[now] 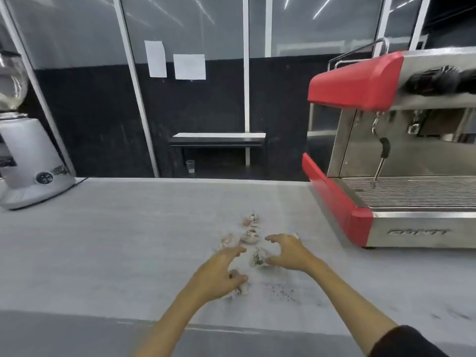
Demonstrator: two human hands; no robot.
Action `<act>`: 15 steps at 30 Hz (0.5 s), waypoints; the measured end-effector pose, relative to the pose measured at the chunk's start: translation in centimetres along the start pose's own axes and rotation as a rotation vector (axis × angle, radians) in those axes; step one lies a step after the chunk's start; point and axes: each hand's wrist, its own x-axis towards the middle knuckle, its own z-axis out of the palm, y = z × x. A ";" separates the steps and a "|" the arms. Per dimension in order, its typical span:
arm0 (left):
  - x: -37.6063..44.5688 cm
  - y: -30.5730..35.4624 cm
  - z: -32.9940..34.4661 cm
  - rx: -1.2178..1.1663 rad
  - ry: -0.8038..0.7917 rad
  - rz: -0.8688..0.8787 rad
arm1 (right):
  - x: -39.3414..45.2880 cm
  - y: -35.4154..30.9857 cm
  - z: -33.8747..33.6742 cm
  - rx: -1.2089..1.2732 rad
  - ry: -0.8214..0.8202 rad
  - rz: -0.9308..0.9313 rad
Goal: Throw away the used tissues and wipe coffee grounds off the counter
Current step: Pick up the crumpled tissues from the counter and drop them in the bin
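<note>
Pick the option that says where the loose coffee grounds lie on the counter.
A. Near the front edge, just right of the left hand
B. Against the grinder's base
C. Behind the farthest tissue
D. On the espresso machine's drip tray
A: the dark coffee grounds speckle the counter just right of the left hand, nearer the front edge than the crumpled tissues.

A grey coffee grinder (28,161) stands at the counter's (128,228) far left corner; a red and steel espresso machine (391,150) sits along its right edge; beyond the far edge, a clear plastic cup (190,166) rests under a dark bench (217,140); two paper sheets (175,63) hang on the glass wall.
</note>
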 end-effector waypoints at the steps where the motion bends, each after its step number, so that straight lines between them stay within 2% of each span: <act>1: -0.3 -0.1 0.5 -0.015 -0.011 -0.019 | 0.1 0.0 0.5 0.015 0.002 0.015; 7: -0.4 -2.4 3.0 -0.042 0.028 -0.041 | 1.2 0.4 3.9 0.006 0.028 0.043; 10: -0.4 -2.8 3.4 -0.032 0.068 -0.041 | 1.0 0.4 4.8 0.034 0.090 0.046; 15: -0.3 -2.9 3.4 -0.114 0.137 -0.073 | -0.3 0.3 4.9 0.229 0.197 0.074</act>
